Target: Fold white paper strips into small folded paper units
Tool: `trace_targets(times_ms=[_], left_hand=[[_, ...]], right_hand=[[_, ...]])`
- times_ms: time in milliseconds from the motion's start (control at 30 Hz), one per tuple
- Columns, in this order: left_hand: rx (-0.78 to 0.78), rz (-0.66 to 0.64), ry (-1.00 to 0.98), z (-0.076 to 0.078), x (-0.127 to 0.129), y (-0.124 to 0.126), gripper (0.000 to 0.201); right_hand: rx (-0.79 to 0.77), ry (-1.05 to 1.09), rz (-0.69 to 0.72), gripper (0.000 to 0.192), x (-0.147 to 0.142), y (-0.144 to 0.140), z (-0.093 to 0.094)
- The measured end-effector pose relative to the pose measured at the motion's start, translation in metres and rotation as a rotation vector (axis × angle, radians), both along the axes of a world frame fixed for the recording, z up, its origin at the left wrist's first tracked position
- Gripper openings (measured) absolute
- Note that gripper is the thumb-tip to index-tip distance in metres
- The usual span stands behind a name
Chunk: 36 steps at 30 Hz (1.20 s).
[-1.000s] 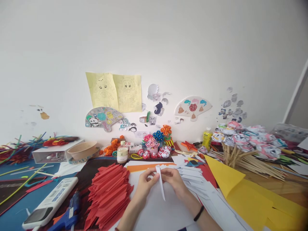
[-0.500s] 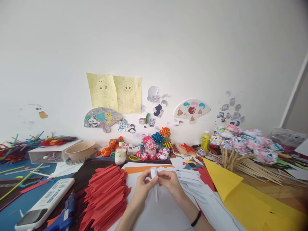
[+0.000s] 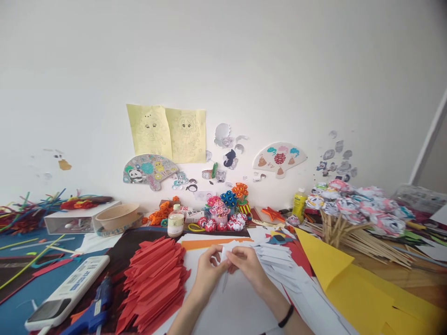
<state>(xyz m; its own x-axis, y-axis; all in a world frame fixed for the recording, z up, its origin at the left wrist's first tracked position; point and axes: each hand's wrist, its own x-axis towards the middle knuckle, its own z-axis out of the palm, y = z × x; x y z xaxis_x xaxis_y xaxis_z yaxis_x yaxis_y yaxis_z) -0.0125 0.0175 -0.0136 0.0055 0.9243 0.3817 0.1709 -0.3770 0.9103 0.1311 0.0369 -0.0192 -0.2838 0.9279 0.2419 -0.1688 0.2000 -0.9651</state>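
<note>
A folded white paper strip [image 3: 226, 252] is pinched between my two hands, above a white sheet [image 3: 230, 302] on the table. My left hand [image 3: 210, 266] grips its left side with thumb and fingers. On the other side, my right hand [image 3: 245, 263] has its fingertips closed on the same strip, near the upper end. The lower end hangs down as a thin edge. To the left lies a pile of folded red paper strips [image 3: 155, 284]. White folded paper strips [image 3: 275, 260] are fanned out just right of my right hand.
A blue glue gun [image 3: 94, 307] and a white power strip [image 3: 70, 293] lie at left. A glue bottle [image 3: 175, 222] and craft flowers [image 3: 218, 209] stand behind. Yellow paper [image 3: 363, 293], wooden sticks [image 3: 377, 244] and paper bundles on sticks [image 3: 359, 207] occupy the right.
The white strip has turned so its lower part shows edge-on, and its top now looks slanted. My right fingers have shifted slightly left over it. Both hands still hold it.
</note>
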Motion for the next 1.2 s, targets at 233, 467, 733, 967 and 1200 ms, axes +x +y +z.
trace_targets(times_ms=[233, 467, 733, 967, 1200], left_hand=[[0.038, 0.008, 0.079, 0.005, 0.0, -0.004, 0.033], [0.051, -0.012, 0.096, 0.008, 0.0, -0.006, 0.03], [0.063, 0.052, 0.109, 0.005, -0.001, -0.005, 0.031], [0.055, 0.07, 0.103, 0.004, -0.001, -0.003, 0.029], [0.051, 0.052, 0.106, 0.002, -0.002, -0.003, 0.029]], right_hand=[[0.13, -0.068, -0.058, 0.033, 0.004, -0.002, 0.006], [0.194, -0.087, -0.087, 0.036, 0.007, -0.003, 0.011], [0.187, -0.137, -0.204, 0.038, 0.003, -0.004, 0.007], [0.193, -0.129, -0.208, 0.035, 0.004, -0.002, 0.004], [0.197, -0.126, -0.187, 0.031, 0.004, -0.001, 0.004]])
